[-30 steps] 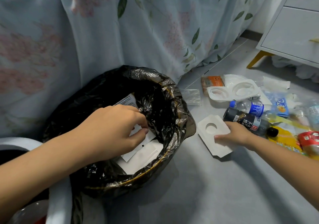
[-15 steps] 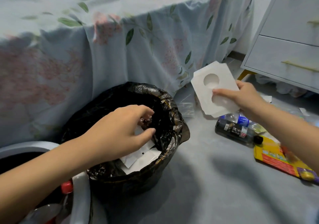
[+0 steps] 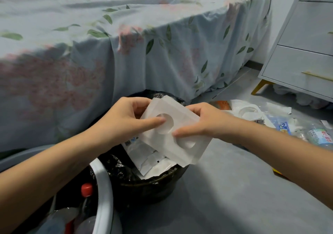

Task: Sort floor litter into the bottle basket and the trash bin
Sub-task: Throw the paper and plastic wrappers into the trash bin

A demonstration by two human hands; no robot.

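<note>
Both hands — left hand [image 3: 124, 120] and right hand [image 3: 201, 124] — pinch the white moulded paper tray [image 3: 180, 140] by its upper edges, its long axis slanting down-right, directly above the black-lined trash bin [image 3: 153, 183].

Left hand [image 3: 126, 118] and right hand [image 3: 203, 124] gripping white tray [image 3: 182, 143], above black-lined trash bin [image 3: 149, 185]

White moulded tray [image 3: 182, 143] tilted above the black-lined trash bin [image 3: 155, 185].
</note>
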